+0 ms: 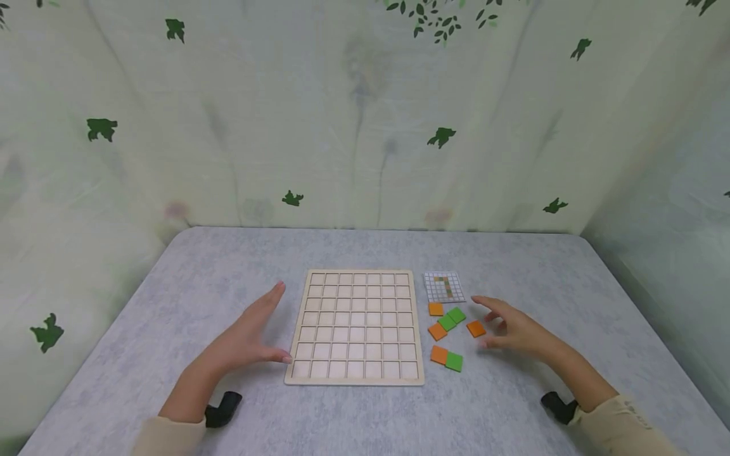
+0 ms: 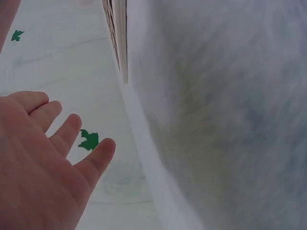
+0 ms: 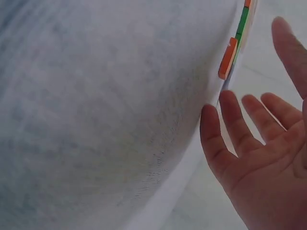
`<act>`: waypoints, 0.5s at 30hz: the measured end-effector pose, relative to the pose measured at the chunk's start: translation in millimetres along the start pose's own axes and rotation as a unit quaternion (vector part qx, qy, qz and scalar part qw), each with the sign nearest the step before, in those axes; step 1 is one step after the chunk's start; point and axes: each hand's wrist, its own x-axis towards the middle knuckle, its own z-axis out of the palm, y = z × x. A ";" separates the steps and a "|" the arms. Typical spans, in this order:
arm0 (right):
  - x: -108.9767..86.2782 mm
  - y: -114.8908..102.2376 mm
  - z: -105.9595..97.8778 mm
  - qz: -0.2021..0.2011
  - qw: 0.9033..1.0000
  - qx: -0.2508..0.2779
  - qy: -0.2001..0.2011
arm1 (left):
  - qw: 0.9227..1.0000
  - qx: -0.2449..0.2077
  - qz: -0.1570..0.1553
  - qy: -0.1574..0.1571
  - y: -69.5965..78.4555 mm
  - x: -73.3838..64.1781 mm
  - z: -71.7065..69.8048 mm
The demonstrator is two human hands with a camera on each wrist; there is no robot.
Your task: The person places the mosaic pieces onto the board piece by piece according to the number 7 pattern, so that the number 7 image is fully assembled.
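A pale wooden grid board (image 1: 353, 384) lies flat on the table, with bare squares across it. My left hand (image 1: 245, 339) is at its left side, fingers spread, the thumb by the board's lower left edge; whether it touches cannot be told. In the left wrist view the left hand (image 2: 43, 163) holds nothing. To the right of the board lie several square tiles, among them an orange tile (image 1: 476, 328) and a green tile (image 1: 454, 361). My right hand (image 1: 516, 329) is just right of that orange tile, its fingers loosely bent. The right wrist view shows the right hand (image 3: 268, 167) holding nothing.
A small printed grid card (image 1: 444, 287) with a coloured pattern lies above the tiles. Grey-blue mottled table (image 1: 239, 253) surface surrounds the board. Behind it hangs a pale curtain (image 1: 319, 126) with green leaf shapes. Black straps (image 1: 224, 409) sit at both wrists.
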 end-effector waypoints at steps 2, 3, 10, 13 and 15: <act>-0.1 2.0 1.1 -0.005 1.000 0.003 -0.011 | 0.999 -0.029 -0.005 -0.012 0.0 0.2 6.2; -0.1 3.0 1.4 -0.008 1.000 0.004 -0.015 | 0.999 -0.043 -0.006 -0.018 -0.2 0.2 9.0; 0.0 8.4 2.6 -0.037 0.999 -0.009 -0.028 | 0.994 -0.086 -0.013 -0.069 -3.4 -2.9 22.8; 0.9 9.5 4.0 -0.028 0.999 -0.026 -0.027 | 0.992 -0.091 -0.009 -0.085 -7.3 -4.6 25.6; 1.6 10.0 5.3 -0.017 0.999 -0.033 -0.024 | 0.991 -0.097 0.004 -0.092 -9.8 -5.1 26.2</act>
